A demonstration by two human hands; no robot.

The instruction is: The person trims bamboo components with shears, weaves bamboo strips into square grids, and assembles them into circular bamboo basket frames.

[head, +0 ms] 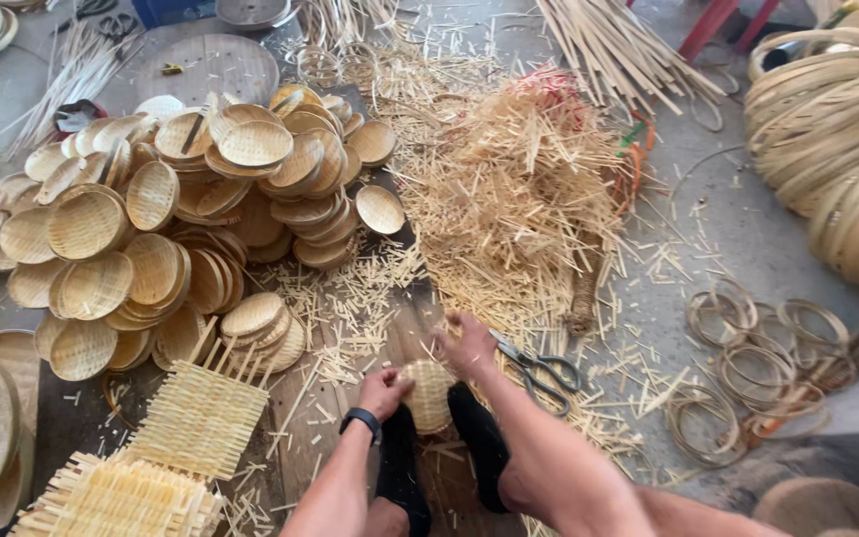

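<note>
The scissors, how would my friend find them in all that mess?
Start at the big heap of straw-coloured offcuts in the middle of the floor and come down to the person's right hand. The scissors lie on the floor just beside it. They are the only grey metal thing among the pale strips.

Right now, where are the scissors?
In the head view, the scissors lie on the floor just right of the right hand, among the bamboo trimmings, left of the loose bamboo rings.
</note>
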